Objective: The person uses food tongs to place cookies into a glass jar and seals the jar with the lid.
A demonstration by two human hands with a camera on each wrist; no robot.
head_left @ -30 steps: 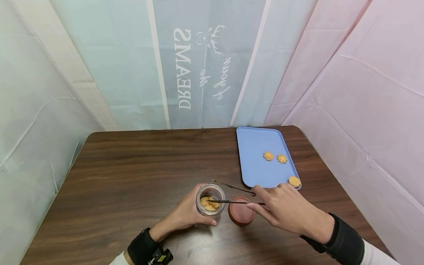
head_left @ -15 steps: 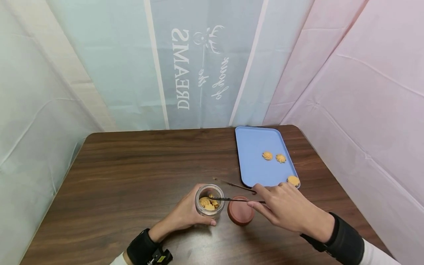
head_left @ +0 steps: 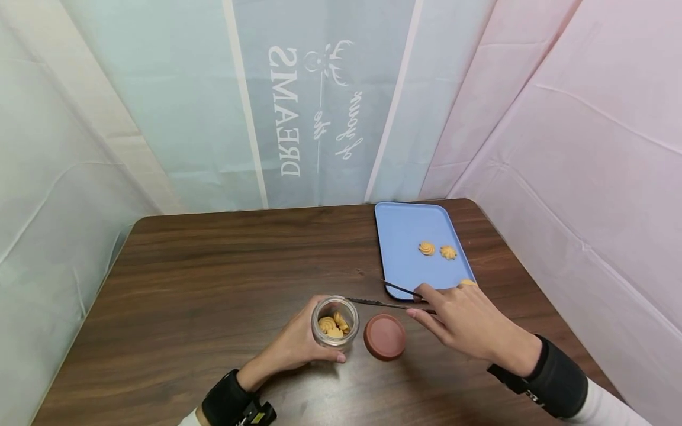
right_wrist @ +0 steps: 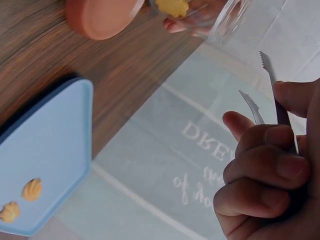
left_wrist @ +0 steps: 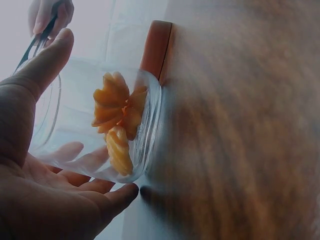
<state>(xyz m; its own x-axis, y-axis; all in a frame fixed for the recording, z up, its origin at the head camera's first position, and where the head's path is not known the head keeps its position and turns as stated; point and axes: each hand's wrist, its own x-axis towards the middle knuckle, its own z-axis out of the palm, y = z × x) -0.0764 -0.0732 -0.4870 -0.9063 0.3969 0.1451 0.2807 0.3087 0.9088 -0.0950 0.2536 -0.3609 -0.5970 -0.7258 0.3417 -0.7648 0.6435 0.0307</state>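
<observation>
My left hand (head_left: 298,340) grips a clear jar (left_wrist: 75,125) from its left side, fingers and thumb around the wall. Several cookies (head_left: 331,325) lie at the jar's bottom. In my right hand (head_left: 460,319) is a pair of dark metal tongs (right_wrist: 277,100) with serrated tips. The tongs' arms stand apart with nothing between them; in the head view the nearer tip is by the jar's rim and the other over the tray's edge. Between the jar and my right hand a reddish-brown lid (head_left: 385,337) lies on the table.
A blue tray (head_left: 399,236) stands at the table's back right. Two piped cookies (head_left: 426,248) lie on it, and a third at its near right corner is mostly hidden by my right hand. Curtains (head_left: 186,118) hang behind and beside the wooden table (head_left: 240,260).
My right hand has drawn the tongs out of the jar, up and to the right toward the tray. The left hand keeps its hold on the jar. The head view has shifted slightly.
</observation>
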